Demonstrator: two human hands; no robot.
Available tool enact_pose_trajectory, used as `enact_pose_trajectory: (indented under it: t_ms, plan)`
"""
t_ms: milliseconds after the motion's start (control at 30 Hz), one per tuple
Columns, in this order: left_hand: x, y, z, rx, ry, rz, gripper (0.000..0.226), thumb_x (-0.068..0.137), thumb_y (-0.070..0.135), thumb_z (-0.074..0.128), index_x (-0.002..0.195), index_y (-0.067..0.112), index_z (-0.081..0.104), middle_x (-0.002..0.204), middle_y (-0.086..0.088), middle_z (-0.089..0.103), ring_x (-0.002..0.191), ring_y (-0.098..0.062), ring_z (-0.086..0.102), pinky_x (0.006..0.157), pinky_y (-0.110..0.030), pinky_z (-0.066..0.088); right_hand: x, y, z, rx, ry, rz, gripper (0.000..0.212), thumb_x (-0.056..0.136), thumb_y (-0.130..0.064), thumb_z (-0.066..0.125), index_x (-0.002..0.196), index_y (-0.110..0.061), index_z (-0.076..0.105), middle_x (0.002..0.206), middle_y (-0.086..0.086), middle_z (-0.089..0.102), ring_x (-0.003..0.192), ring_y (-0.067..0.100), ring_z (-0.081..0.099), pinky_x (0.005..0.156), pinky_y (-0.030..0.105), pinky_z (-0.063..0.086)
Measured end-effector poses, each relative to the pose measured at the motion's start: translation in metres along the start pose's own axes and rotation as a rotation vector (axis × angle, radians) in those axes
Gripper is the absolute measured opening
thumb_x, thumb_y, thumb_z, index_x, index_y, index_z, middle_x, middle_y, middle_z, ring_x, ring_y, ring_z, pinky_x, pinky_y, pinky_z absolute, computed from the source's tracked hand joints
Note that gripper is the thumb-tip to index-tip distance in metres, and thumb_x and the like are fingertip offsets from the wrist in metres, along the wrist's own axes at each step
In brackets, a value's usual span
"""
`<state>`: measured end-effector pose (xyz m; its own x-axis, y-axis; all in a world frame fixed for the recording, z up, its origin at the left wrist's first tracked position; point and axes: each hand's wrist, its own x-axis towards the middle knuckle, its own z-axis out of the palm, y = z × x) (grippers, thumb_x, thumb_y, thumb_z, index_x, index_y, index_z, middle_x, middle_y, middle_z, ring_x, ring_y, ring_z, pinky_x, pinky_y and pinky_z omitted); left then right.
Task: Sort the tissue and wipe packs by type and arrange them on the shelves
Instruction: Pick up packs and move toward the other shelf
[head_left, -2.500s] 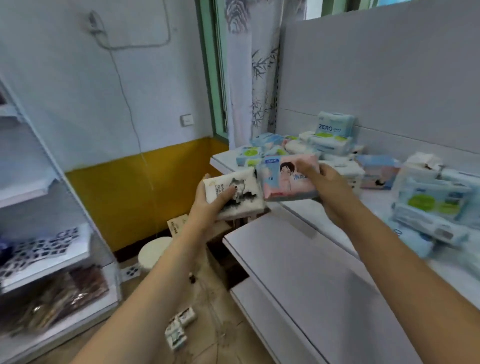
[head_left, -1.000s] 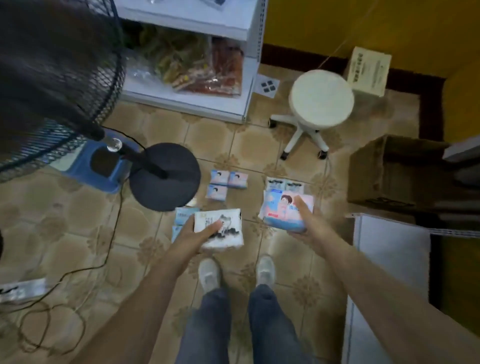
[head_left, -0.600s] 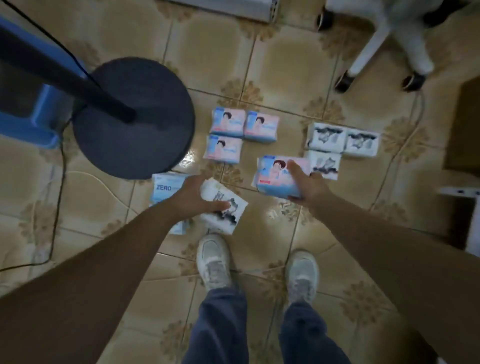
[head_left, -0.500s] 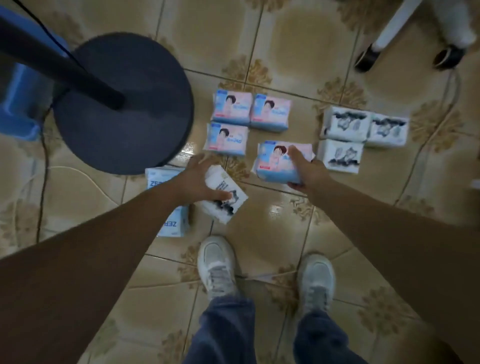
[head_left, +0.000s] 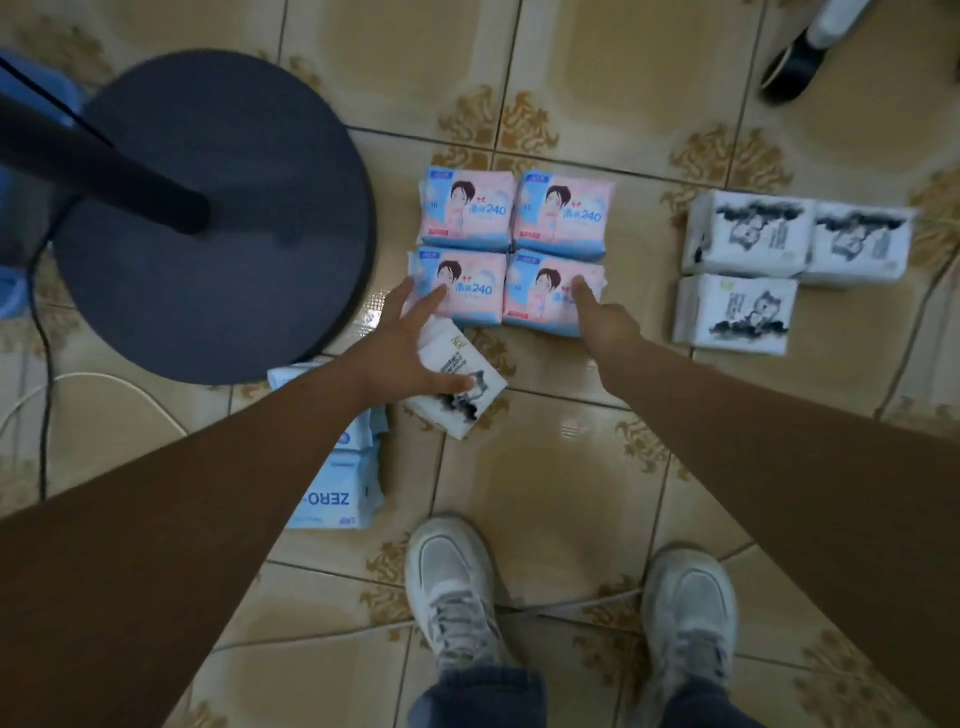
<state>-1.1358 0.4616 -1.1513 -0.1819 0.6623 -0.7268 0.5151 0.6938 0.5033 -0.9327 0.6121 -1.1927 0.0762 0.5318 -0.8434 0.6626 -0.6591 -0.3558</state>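
On the floor (head_left: 545, 493), four pink packs (head_left: 511, 254) in a two-by-two block beside a round fan base (head_left: 218, 218). Right of them, well apart, three white packs (head_left: 779, 260). Left hand (head_left: 402, 358) spread, thumb and fingers holding a fourth white pack (head_left: 460, 389), fingertips touching the near-left pink pack. Right hand (head_left: 605, 319) resting on the near-right pink pack, index finger straight; other fingers hidden. Blue ZERO packs (head_left: 337, 483) under the left forearm. No containers in view.
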Motion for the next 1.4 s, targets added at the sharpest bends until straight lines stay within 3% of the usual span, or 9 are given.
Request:
enact_pose_trajectory:
  t_ms: [67,133,267,433,767,900,1000,1167,1400]
  plan:
    - [-0.009,0.007,-0.002,-0.104,0.084,-0.049,0.121,0.059,0.060,0.091,0.156,0.040,0.021,0.166,0.002,0.011,0.149,-0.013,0.024,0.118,-0.028,0.022,-0.022,-0.008,-0.018,-0.073,0.037,-0.033,0.084,0.094,-0.067,0.046,0.148,-0.003,0.037,0.149,0.019,0.039,0.133,0.034,0.045,0.112,0.041,0.037]
    - [-0.019,0.020,-0.004,-0.326,0.142,-0.067,0.110,0.055,0.064,0.091,0.147,0.034,0.040,0.149,0.004,0.049,0.132,-0.011,0.052,0.112,-0.037,0.044,-0.051,-0.006,-0.040,-0.062,-0.027,-0.123,0.079,0.095,-0.063,0.046,0.151,-0.008,0.034,0.153,0.015,0.037,0.137,0.033,0.041,0.113,0.040,0.034]
    - [-0.065,0.092,0.001,-0.595,0.092,-0.110,0.069,0.073,0.041,0.087,0.132,0.022,0.056,0.119,0.008,0.071,0.099,0.002,0.069,0.079,-0.014,0.056,-0.125,0.006,-0.093,0.084,-0.302,-0.081,0.063,0.089,-0.070,0.050,0.137,-0.029,0.049,0.138,0.000,0.055,0.119,0.022,0.058,0.107,0.045,0.045]
    - [-0.116,0.213,0.020,-0.647,0.039,-0.086,0.032,0.085,0.022,0.078,0.111,0.029,0.059,0.103,0.015,0.066,0.075,0.013,0.065,0.062,-0.003,0.048,-0.209,0.003,-0.174,0.363,-0.500,0.055,0.041,0.091,-0.049,0.065,0.128,-0.034,0.058,0.124,-0.004,0.069,0.110,0.019,0.068,0.093,0.040,0.057]
    - [-0.117,0.382,0.065,-0.674,-0.076,-0.140,0.049,0.089,0.040,0.071,0.131,0.022,0.054,0.116,0.000,0.071,0.091,-0.010,0.071,0.064,-0.019,0.056,-0.196,0.009,-0.325,0.527,-0.286,0.096,0.041,0.089,-0.034,0.074,0.122,-0.015,0.063,0.115,0.006,0.072,0.099,0.021,0.073,0.086,0.038,0.060]
    - [-0.071,0.386,0.099,-0.562,0.006,-0.247,0.054,0.100,0.043,0.056,0.148,0.025,0.039,0.119,-0.001,0.061,0.108,-0.023,0.062,0.095,-0.039,0.053,-0.127,0.029,-0.368,0.451,-0.204,0.099,0.046,0.087,-0.040,0.075,0.123,-0.017,0.058,0.119,0.003,0.064,0.102,0.020,0.067,0.086,0.037,0.060]
    - [-0.037,0.375,0.127,-0.379,0.058,-0.300,0.059,0.098,0.038,0.061,0.149,0.016,0.042,0.134,-0.012,0.057,0.116,-0.029,0.059,0.096,-0.034,0.048,-0.070,0.048,-0.390,0.375,-0.097,0.084,0.046,0.088,-0.039,0.073,0.123,-0.016,0.056,0.114,0.003,0.065,0.098,0.021,0.067,0.088,0.040,0.059]
    - [0.015,0.347,0.172,-0.122,0.078,-0.304,0.084,0.075,0.060,0.053,0.148,0.018,0.048,0.136,-0.020,0.053,0.120,-0.038,0.058,0.105,-0.047,0.047,0.000,0.078,-0.386,0.219,0.039,0.005,0.052,0.088,-0.035,0.075,0.128,-0.012,0.051,0.113,0.006,0.067,0.085,0.020,0.067,0.054,0.024,0.051]
    - [0.052,0.322,0.218,0.087,0.155,-0.275,0.065,0.094,0.031,0.058,0.154,0.030,0.033,0.154,-0.012,0.021,0.135,-0.039,0.032,0.104,-0.049,0.040,0.070,0.096,-0.336,0.148,0.010,-0.025,0.055,0.089,-0.039,0.072,0.132,-0.011,0.051,0.118,0.004,0.063,0.103,0.024,0.063,0.091,0.037,0.052]
